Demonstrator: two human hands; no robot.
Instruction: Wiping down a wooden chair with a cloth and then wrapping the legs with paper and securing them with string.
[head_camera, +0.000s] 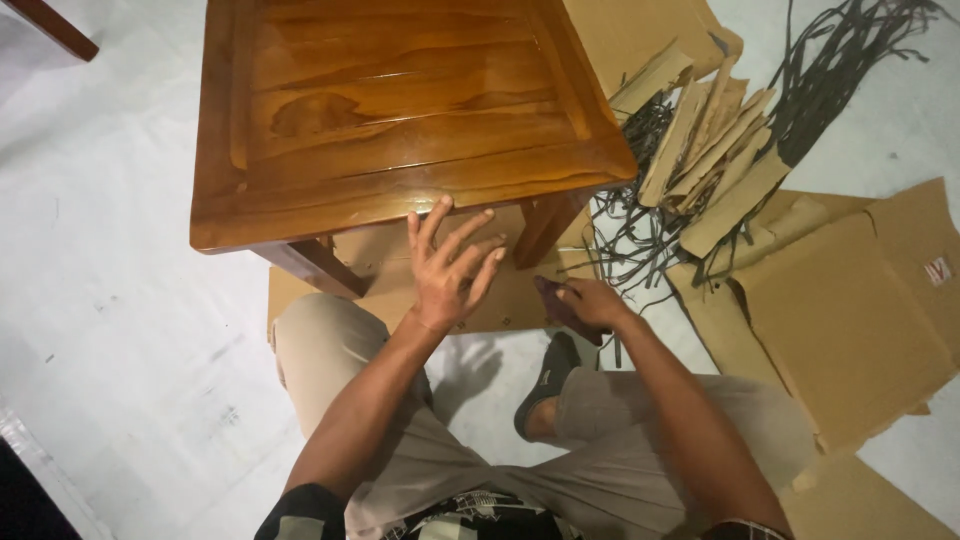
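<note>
Left hand: fingers spread wide, tips touching front edge of glossy wooden table. Right hand: closed around dark cloth (low, beside table leg). Cardboard sheets lie right, on floor.

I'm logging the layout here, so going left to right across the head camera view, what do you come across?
Wooden table → left hand at its front edge → right hand holding a small dark piece → cardboard strips with dark straps → flattened cardboard sheet.
</note>
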